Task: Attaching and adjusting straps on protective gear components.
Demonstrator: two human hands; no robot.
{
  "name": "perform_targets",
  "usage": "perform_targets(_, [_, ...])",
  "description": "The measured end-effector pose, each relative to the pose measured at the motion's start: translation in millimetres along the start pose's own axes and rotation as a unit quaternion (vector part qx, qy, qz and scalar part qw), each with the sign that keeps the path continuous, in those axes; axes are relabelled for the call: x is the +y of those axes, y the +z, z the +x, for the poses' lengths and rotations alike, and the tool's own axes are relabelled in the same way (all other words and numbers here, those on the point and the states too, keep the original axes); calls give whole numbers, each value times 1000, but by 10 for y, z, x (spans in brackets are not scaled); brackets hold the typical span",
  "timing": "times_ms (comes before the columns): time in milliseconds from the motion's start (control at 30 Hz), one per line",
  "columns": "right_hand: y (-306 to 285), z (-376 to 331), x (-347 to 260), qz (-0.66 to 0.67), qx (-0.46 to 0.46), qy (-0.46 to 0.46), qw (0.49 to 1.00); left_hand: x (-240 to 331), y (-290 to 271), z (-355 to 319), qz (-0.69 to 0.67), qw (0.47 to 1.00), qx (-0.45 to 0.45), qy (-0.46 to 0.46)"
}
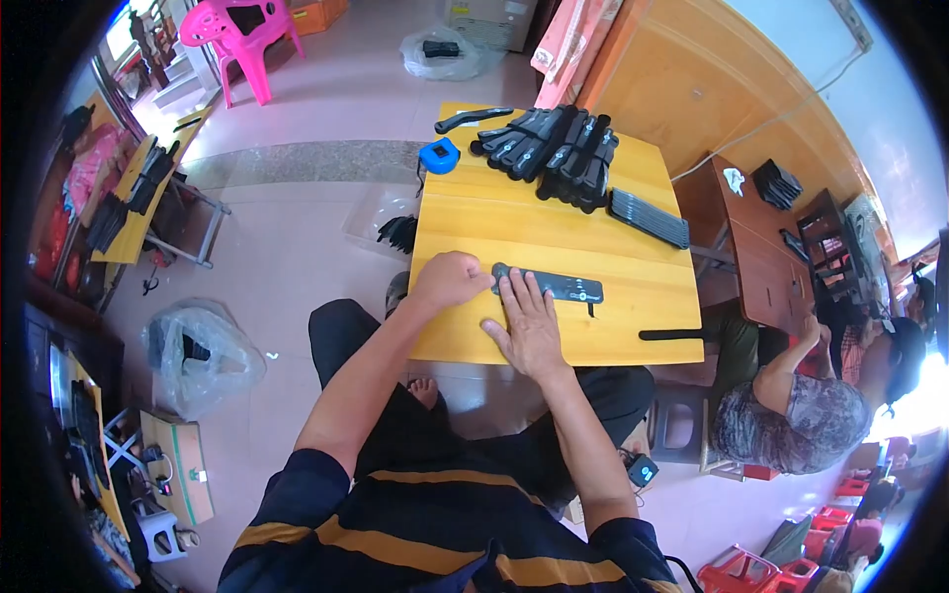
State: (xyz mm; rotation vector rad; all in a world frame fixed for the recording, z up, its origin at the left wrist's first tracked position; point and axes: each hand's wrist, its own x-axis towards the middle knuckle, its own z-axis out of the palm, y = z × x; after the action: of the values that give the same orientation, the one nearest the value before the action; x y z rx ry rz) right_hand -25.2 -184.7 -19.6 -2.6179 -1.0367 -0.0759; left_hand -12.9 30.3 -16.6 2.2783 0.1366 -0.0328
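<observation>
A long, flat black strip with a rounded left end and pale print (578, 289) lies across the yellow wooden table (633, 247) before me. My right hand (529, 323) rests flat on it, fingers stretched out over its left half. Beside that left end, my left hand (450, 282) is closed in a fist on the tabletop; whatever its fingers may hold is hidden. A small, thin dark piece (591, 310) pokes out just below the strip. Nearer the table's right front corner lies a separate narrow black strap (670, 335).
Black straps (554, 148) are fanned in piles at the table's back, next to a stack of flat black packs (647, 217). A blue tape measure (439, 155) sits at the back left edge. A clear bin (381, 222) stands left; a person (801, 405) sits right.
</observation>
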Motion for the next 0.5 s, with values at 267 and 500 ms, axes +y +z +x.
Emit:
perform_targets(267, [-27,13,-34,15,-19,23,999,103,29,120,125,992,-4,-21])
perform_targets(500, [1,-60,20,1,-12,16,1000,170,4,129,153,986,-14,-62])
